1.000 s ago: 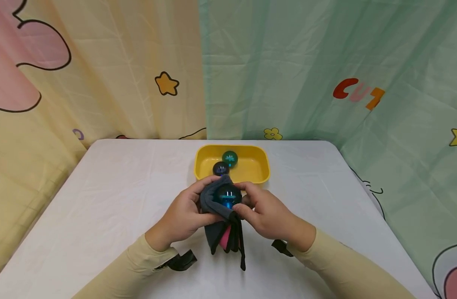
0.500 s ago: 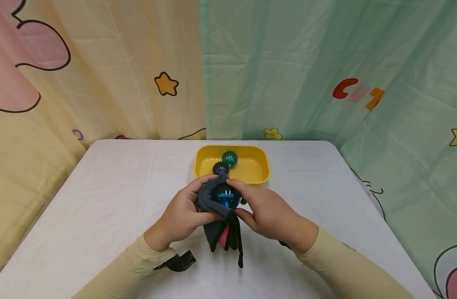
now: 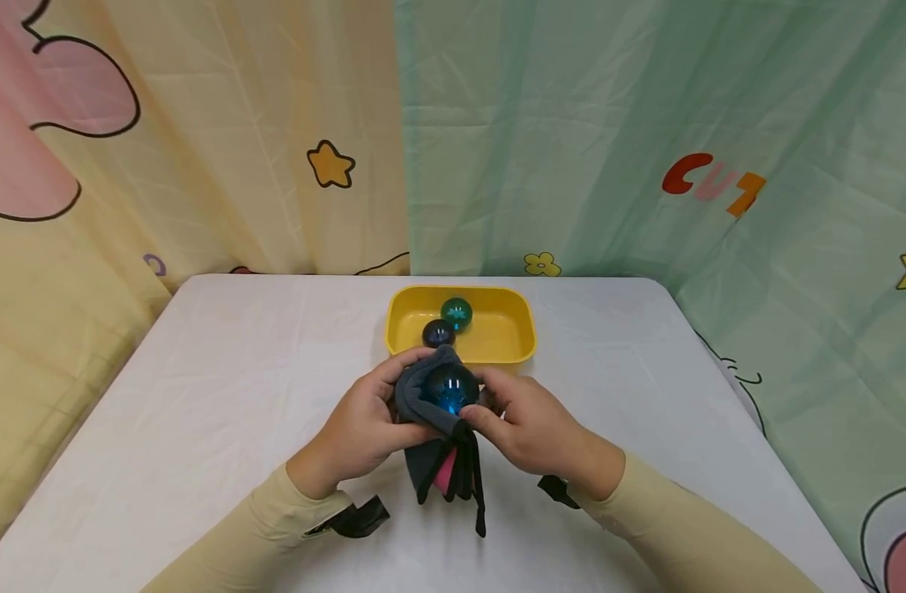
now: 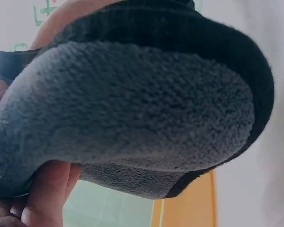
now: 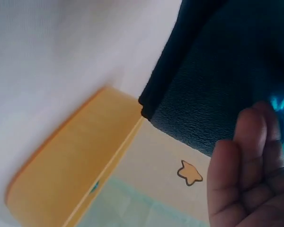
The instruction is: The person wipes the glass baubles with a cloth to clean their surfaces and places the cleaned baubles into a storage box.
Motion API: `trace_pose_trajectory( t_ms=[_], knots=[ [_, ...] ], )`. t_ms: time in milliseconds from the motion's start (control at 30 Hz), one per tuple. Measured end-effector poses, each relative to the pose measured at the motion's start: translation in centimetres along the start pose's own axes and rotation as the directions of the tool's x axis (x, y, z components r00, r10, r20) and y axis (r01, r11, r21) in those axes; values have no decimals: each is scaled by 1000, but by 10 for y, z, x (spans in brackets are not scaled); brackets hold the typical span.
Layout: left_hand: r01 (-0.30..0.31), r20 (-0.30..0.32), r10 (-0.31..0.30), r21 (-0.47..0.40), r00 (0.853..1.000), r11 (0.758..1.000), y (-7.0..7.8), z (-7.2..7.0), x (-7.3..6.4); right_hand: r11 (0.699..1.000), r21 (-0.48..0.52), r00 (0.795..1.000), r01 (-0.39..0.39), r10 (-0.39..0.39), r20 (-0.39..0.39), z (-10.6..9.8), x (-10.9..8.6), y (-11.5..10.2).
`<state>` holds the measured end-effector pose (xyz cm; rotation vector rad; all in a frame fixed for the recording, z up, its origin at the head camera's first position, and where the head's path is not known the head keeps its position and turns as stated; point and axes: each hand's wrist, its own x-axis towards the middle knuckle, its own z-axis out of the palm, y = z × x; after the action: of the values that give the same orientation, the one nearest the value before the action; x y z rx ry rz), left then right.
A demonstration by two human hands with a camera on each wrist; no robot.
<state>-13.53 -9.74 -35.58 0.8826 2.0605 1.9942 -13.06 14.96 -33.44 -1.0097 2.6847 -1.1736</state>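
A glossy blue see-through ball (image 3: 450, 387) sits in a fold of a dark grey fleecy cloth (image 3: 421, 463) with black edging, held above the table just in front of the yellow tray. On the left, my left hand (image 3: 358, 428) grips the cloth, thumb on the near side and fingers behind. My right hand (image 3: 533, 424) holds the ball's right side between thumb and fingers. Black strips and a pink patch (image 3: 444, 473) hang below. The fleecy cloth (image 4: 137, 109) fills much of the left wrist view; the right wrist view shows bent fingers (image 5: 251, 137) beside the ball's blue glint.
Behind the hands stands a yellow tray (image 3: 505, 325) holding a green ball (image 3: 457, 312) and a dark ball (image 3: 438, 333). The cloth's top overlaps the tray's front rim in the head view. A white table (image 3: 260, 371) lies beneath, with printed curtains (image 3: 542, 132) behind.
My right hand reached leftward over the ball to the cloth's edge half a second ago, then drew back to the ball's right side. My left hand keeps its grip almost unmoved.
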Motion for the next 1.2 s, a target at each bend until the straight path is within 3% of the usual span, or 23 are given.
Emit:
trace_pose_trajectory(
  t_ms=[67, 233, 367, 533, 600, 667, 800, 867, 933, 1000, 1100, 1200],
  knots=[
    [-4, -4, 4, 5, 1000, 1000, 0, 0, 0, 1000, -11, 1000, 1, -1, 6, 0, 0, 0],
    [-11, -9, 11, 5, 1000, 1000, -1, 1, 0, 977, -207, 999, 43, -39, 25, -3, 0, -4],
    [-16, -12, 16, 4, 1000, 1000, -2, 0, 0, 928, -350, 992, 127, -122, 38, -7, 0, -6],
    [-6, -14, 7, 4, 1000, 1000, 0, -1, 0, 833, -509, 963, 217, -268, -28, -7, -1, -5],
    [1, -10, -1, 0, 1000, 1000, -1, -1, 0, 814, -534, 953, 226, -300, -54, -7, -2, -5],
    [4, -4, -4, -8, 1000, 1000, -1, -1, -1, 826, -520, 955, 218, -291, -62, -6, -2, -6],
    [-2, 8, 2, -21, 1000, 1000, -1, -1, 0, 949, -303, 993, 87, -106, -45, -3, -2, -7],
    [-5, 9, 5, -22, 1000, 1000, -1, 0, 0, 989, -148, 1000, 1, -5, -24, -1, -2, -5],
    [-2, 4, 2, -14, 1000, 1000, -1, 0, 0, 998, -42, 999, -48, 48, -2, 1, -1, -3],
    [1, -3, -1, -7, 1000, 1000, -2, 0, -1, 999, -19, 999, -49, 49, 16, 2, -1, -2],
    [10, -13, -10, -11, 1000, 1000, -3, 0, -2, 994, -113, 999, -6, 10, 33, 0, 0, -2],
    [12, -15, -12, -26, 1000, 1000, -3, 0, -2, 970, -239, 998, 52, -40, 54, -3, 0, -4]
  ],
)
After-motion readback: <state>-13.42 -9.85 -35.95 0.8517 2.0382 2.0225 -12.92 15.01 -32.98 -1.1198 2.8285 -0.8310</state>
